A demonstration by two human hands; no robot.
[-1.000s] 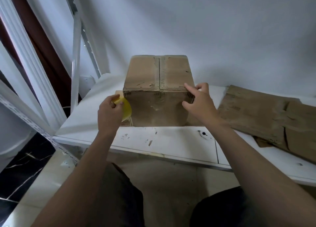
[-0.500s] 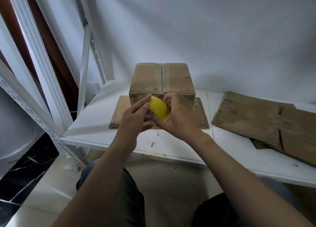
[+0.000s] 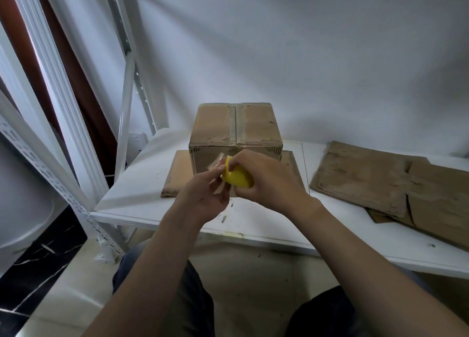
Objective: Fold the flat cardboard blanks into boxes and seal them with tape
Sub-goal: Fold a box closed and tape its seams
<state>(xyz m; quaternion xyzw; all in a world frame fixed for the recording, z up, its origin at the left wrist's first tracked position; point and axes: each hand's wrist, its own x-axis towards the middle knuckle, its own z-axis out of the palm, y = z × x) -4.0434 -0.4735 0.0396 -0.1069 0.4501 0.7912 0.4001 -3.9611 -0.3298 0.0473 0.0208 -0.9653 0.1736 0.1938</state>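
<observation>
Head view. The box (image 3: 236,133) stands closed on the counter (image 3: 279,225), on top of a flat sheet (image 3: 177,174), with tape already down its top seam. The unfolded blanks (image 3: 380,176) lie well apart to the right.

Change noted: a second ago the left hand (image 3: 203,197) held the yellow roll (image 3: 238,178) low at the box's left front corner, while the right hand (image 3: 264,176) steadied the right front edge. Both hands have since left the box and met in front of it, and the roll has passed across. Now the right hand's fingers curl over the roll and grip it. The left hand's thumb and forefinger appear to pinch a loose end of clear tape (image 3: 217,163), drawn a short way off the roll. The film is faint, so we hold that loosely. The box itself has not shifted.

Our reading: the top seam looks done and a fresh strip is being started, probably for the front edge or another seam. Neither hand braces the box now. The short free end could fold back on itself before it is laid down.
</observation>
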